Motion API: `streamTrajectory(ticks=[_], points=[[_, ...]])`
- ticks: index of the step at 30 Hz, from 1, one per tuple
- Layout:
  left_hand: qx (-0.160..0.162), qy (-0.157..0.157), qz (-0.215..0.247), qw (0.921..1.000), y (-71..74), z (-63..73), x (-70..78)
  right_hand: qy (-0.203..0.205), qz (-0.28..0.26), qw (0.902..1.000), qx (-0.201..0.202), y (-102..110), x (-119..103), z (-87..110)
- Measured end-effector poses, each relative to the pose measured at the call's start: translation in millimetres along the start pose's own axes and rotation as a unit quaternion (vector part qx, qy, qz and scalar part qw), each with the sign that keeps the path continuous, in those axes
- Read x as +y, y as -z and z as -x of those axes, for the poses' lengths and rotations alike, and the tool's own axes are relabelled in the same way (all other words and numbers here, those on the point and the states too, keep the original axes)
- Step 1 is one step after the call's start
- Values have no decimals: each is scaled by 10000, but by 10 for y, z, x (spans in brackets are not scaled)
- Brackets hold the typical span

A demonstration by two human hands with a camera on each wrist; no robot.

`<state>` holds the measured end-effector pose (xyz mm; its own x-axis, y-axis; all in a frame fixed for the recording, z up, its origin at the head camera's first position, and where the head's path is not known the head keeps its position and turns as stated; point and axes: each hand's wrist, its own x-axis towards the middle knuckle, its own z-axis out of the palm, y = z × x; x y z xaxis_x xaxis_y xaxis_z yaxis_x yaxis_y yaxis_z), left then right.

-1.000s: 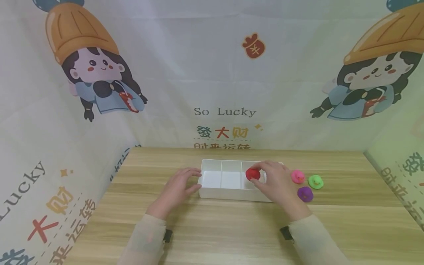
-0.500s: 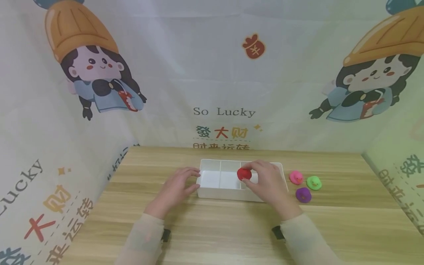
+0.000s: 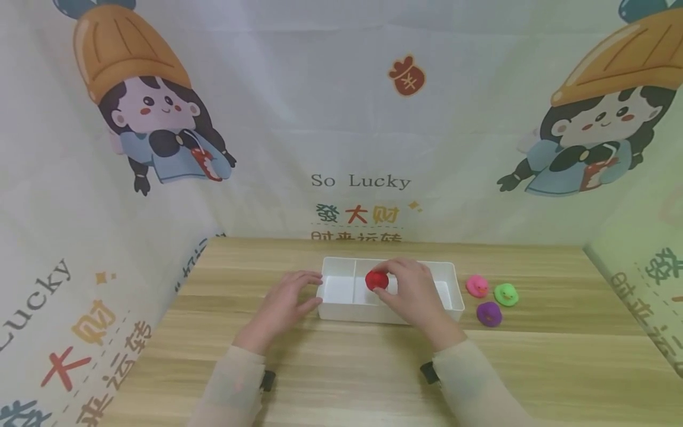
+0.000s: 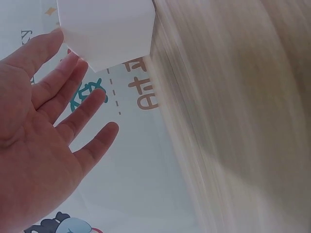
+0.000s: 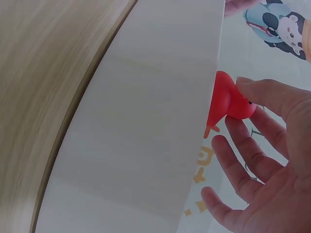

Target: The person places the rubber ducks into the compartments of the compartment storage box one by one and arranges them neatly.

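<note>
Red duck (image 5: 224, 97) between right fingers (image 5: 251, 151)

The right hand (image 3: 413, 290), with the red duck (image 3: 376, 281) between thumb and fingers, is now further left along the white box (image 3: 347, 312) — no longer over the third compartment from the left, as a second ago, nor at the divider, as half a second ago, but over the second compartment (image 3: 360, 296). That divider, plain to see earlier, is now hidden behind the duck and hand. The box's right end (image 3: 453, 290), at first largely covered by the hand, shows. The right sleeve (image 3: 469, 373) and its black strap (image 3: 429, 373) also lie further left — wider apart from the purple duck (image 3: 489, 314) than before
</note>
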<state>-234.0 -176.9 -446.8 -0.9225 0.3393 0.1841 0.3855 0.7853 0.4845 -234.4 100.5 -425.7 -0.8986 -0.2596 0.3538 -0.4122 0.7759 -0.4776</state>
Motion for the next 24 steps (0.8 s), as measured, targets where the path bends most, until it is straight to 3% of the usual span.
streamTrajectory(ticks=[16, 24], points=[[4, 22, -18, 10000, -7, -12, -19, 205, 32, 9998, -29, -91, -124, -116], [29, -23, 16, 10000, -5, -13, -33, 317, 307, 9990, -105, -145, -175, -189]])
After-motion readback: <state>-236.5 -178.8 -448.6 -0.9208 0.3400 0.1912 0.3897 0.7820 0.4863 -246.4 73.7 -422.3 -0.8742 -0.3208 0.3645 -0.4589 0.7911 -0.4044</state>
